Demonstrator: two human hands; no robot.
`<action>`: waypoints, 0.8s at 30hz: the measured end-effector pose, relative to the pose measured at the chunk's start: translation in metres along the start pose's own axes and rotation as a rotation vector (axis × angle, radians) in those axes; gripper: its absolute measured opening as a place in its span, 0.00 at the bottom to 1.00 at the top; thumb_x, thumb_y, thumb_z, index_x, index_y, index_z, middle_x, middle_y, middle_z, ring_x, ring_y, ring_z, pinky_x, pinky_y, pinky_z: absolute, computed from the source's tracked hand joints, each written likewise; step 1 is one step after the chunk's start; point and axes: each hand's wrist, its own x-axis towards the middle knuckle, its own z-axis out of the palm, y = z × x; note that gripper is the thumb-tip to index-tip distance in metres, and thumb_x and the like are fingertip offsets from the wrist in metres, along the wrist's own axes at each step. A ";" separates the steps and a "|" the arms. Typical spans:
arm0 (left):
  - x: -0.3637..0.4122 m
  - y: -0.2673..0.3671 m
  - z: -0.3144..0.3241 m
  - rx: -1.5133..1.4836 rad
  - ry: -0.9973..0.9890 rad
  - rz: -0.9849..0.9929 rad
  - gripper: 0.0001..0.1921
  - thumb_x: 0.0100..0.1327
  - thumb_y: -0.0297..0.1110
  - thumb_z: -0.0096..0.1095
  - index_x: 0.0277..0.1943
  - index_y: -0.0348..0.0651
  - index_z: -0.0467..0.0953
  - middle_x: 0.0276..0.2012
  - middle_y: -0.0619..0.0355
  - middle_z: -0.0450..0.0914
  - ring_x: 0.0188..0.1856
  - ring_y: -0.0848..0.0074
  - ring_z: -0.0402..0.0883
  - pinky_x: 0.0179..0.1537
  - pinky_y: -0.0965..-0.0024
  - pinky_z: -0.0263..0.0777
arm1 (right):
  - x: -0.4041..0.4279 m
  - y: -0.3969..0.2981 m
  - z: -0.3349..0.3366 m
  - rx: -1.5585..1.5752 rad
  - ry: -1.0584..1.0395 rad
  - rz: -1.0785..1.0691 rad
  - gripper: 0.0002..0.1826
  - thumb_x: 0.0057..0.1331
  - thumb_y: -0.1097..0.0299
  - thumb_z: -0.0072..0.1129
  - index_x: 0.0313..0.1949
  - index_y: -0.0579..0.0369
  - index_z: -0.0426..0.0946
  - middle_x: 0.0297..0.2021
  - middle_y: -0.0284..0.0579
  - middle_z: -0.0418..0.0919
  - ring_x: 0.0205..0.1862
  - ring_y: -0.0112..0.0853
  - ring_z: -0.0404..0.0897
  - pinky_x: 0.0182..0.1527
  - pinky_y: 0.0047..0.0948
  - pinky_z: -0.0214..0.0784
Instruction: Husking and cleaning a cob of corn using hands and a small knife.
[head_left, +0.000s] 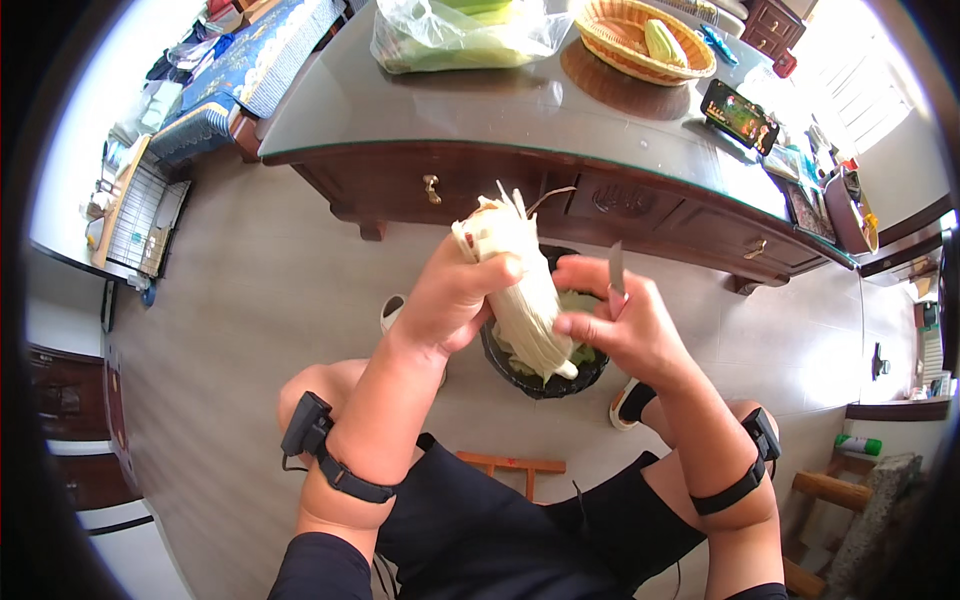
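Note:
My left hand (461, 292) is closed around an ear of corn in pale husk (517, 289), tilted with its ragged end away from me. A small knife (616, 274) with a pink handle sits in my right hand (630, 315), blade pointing up. The thumb and fingers of that hand are spread beside the husk; whether they touch it I cannot tell. Below the corn stands a waste bin lined with a black bag (547, 386), holding green husk leaves (581, 304).
A glass-topped wooden cabinet (465, 112) stands ahead. On it are a plastic bag of corn (472, 37), a wicker basket (600, 37) with one pale green ear (664, 43), and a propped phone (739, 116). A wooden stool (514, 461) shows between my legs.

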 end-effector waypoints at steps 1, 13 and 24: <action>0.000 0.003 0.001 0.009 -0.006 0.008 0.24 0.64 0.31 0.73 0.61 0.35 0.76 0.52 0.54 0.82 0.53 0.68 0.84 0.59 0.59 0.81 | -0.001 -0.009 -0.003 -0.067 -0.119 0.103 0.36 0.64 0.56 0.85 0.63 0.67 0.81 0.49 0.43 0.87 0.45 0.22 0.83 0.50 0.28 0.79; -0.001 -0.009 0.037 0.119 0.033 0.172 0.39 0.67 0.49 0.83 0.72 0.38 0.70 0.64 0.53 0.78 0.66 0.71 0.78 0.68 0.61 0.74 | -0.015 -0.007 0.023 -0.323 0.223 -0.138 0.34 0.58 0.57 0.87 0.57 0.57 0.78 0.45 0.50 0.87 0.45 0.36 0.88 0.50 0.36 0.82; -0.013 -0.017 0.047 0.597 0.046 0.147 0.17 0.63 0.31 0.81 0.49 0.41 0.77 0.39 0.63 0.84 0.40 0.81 0.80 0.45 0.70 0.77 | -0.015 -0.030 0.005 0.046 0.212 -0.245 0.14 0.82 0.67 0.60 0.60 0.62 0.81 0.46 0.37 0.86 0.43 0.17 0.79 0.45 0.22 0.74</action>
